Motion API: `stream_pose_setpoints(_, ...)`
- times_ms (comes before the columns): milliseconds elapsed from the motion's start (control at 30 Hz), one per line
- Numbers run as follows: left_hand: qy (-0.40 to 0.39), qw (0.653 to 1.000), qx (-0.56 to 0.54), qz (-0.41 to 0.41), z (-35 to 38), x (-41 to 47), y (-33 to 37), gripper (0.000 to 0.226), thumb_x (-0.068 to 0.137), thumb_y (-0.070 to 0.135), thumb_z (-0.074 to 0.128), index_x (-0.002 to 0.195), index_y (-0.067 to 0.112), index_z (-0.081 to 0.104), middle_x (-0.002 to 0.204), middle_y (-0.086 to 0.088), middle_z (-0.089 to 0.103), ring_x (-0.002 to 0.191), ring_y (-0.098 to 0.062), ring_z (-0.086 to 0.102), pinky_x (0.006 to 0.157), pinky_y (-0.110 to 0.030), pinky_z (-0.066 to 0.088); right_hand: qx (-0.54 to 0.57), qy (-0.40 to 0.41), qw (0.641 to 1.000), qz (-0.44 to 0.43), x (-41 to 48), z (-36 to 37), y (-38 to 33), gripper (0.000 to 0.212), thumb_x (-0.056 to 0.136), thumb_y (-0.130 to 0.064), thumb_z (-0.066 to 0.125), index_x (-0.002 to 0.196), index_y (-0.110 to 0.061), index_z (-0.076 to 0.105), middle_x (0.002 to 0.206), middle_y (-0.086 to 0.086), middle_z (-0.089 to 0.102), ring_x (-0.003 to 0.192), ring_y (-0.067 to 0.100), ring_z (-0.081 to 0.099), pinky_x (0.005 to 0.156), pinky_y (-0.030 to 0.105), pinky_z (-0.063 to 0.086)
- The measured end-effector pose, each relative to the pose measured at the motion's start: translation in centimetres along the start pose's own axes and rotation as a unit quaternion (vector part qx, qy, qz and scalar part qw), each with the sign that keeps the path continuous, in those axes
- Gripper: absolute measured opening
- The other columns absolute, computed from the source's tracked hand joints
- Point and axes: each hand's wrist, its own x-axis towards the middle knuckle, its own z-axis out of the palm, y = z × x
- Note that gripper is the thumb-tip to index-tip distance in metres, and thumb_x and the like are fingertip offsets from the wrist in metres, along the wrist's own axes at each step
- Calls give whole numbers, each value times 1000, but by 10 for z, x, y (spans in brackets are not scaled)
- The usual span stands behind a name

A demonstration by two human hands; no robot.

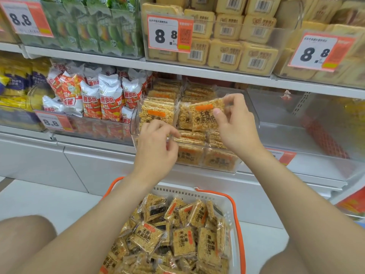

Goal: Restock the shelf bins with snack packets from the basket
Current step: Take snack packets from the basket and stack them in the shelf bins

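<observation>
Over the clear plastic shelf bin, my right hand pinches a square, clear-wrapped golden rice-crisp packet; I should slot it upright, label forward, against the right-hand row. My left hand curls at the bin's front; whether it grips anything, I cannot tell.

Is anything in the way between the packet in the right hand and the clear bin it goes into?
Nothing visible. The right hand holds the packet over the open-topped bin; the left hand is beside it, not beneath.
</observation>
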Motion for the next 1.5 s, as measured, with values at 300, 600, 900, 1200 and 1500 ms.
stream_pose_setpoints(300,-74,993,74,61,8,1,-10,23,93,13,68,110,25,76,105,10,68,106,-19,54,93,-46,50,-81,-30,996,22,18,18,16,38,91,-40,79,118,-20,61,91,-6,65,98,19,59,78,30,41)
stream_pose_setpoints(600,-61,992,74,80,10,2,-15,22,98,15,67,111,28,78,104,11,68,101,-21,53,87,-47,49,-23,2,997,78,18,28,4,77,83,-41,88,144,-16,46,90,-4,68,83,-2,46,72,23,33)
stream_pose_setpoints(900,-63,993,59,85,12,5,-19,20,103,19,65,111,29,80,102,12,70,96,-19,51,85,-44,49,-28,-11,988,149,23,40,-4,41,87,-41,84,91,-2,72,83,10,73,91,22,70,80,36,54)
stream_pose_setpoints(1200,-79,991,89,67,10,-1,-13,50,96,14,66,146,18,56,132,1,49,116,-22,52,99,-48,50,-116,-33,990,73,17,35,14,53,90,-59,74,108,-10,65,104,5,70,106,28,65,79,35,49)
stream_pose_setpoints(1500,-77,965,117,221,9,-28,-2,13,87,17,68,89,18,55,80,5,52,72,-21,50,59,-32,35,-107,-67,983,-132,-30,5,-27,2,89,-28,65,89,-27,63,67,-11,63,65,9,63,67,37,58)
